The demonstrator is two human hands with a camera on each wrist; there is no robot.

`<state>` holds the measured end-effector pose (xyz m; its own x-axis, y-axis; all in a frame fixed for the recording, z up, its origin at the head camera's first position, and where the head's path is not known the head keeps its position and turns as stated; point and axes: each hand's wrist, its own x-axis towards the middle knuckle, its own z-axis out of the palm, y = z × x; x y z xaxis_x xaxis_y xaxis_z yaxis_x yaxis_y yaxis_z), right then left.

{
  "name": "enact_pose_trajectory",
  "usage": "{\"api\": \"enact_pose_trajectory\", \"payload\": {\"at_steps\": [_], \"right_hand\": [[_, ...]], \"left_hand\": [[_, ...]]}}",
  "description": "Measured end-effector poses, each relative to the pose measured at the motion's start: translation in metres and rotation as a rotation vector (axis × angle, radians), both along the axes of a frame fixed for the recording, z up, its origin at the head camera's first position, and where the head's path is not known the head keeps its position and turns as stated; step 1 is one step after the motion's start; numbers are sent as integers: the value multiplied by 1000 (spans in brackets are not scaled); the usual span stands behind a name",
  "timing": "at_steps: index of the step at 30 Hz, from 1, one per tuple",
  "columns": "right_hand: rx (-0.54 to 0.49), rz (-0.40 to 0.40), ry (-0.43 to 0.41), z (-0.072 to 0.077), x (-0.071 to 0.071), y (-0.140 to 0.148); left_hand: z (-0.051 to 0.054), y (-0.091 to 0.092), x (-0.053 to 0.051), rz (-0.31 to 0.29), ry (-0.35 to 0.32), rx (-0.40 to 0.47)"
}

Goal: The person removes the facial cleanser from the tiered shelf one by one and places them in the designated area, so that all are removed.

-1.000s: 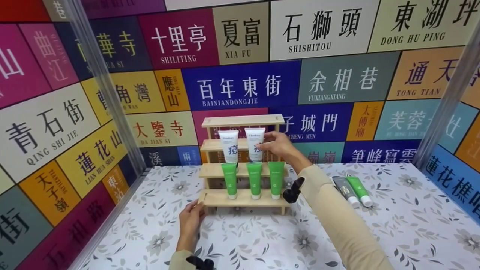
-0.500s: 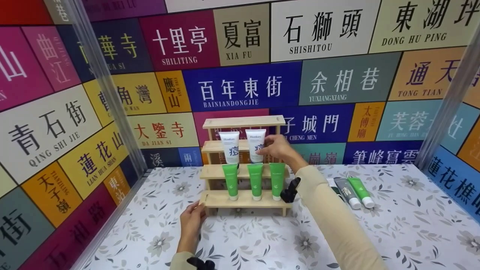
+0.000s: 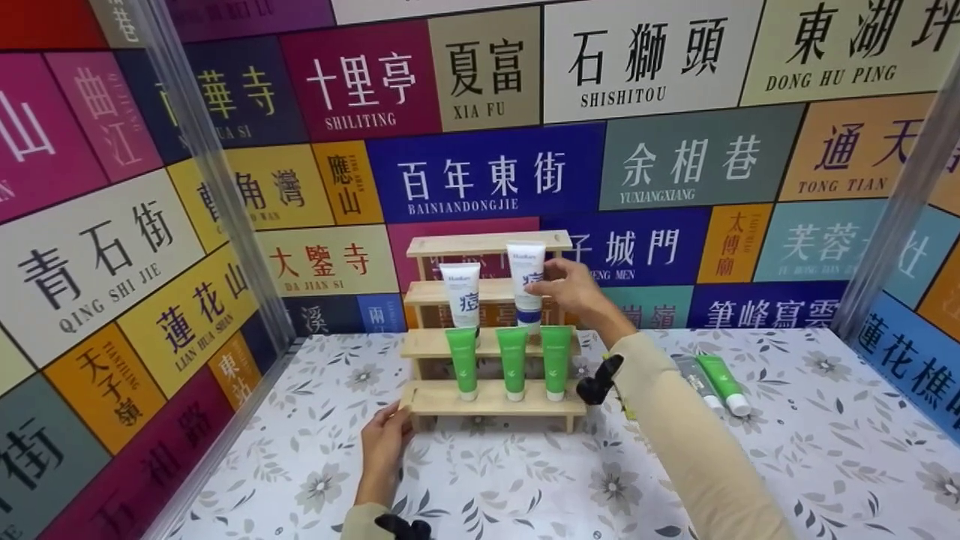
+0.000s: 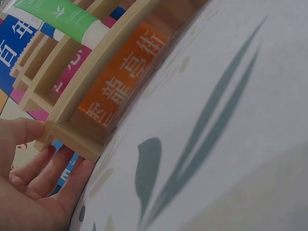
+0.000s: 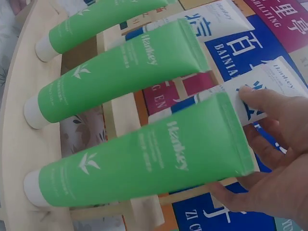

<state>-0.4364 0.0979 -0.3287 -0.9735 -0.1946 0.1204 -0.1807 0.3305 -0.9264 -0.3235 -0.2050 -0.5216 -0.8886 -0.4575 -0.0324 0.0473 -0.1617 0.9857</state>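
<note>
Hands (image 3: 574, 289) on white tube (image 3: 524, 271) (blue lettering), rack (image 3: 491, 407)

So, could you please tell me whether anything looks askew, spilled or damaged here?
Nothing stands out as spilled or damaged. Three green tubes stand on their caps on the wooden rack. The right white tube is higher than the left white tube, but the right hand holds it, so that hardly looks odd.

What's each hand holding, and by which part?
Right hand: a white tube, pinched around mid-body, thumb on the blue print. Left hand: the wooden stand, gripped at the left end of its bottom step.
</note>
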Motion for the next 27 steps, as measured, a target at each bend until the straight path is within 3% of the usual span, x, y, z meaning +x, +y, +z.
{"api": "enact_pose_trajectory", "payload": {"at_steps": [9, 13, 21, 27], "right_hand": [[-55, -63, 40, -8, -1, 34], [-79, -101, 38, -13, -1, 53], [-213, -98, 5, -23, 4, 85], [-192, -99, 12, -35, 11, 101]], "left_hand": [[2, 0, 0, -8, 16, 7], [0, 0, 0, 1, 1, -29], [-1, -1, -2, 1, -13, -35], [-1, 0, 0, -11, -11, -14]]}}
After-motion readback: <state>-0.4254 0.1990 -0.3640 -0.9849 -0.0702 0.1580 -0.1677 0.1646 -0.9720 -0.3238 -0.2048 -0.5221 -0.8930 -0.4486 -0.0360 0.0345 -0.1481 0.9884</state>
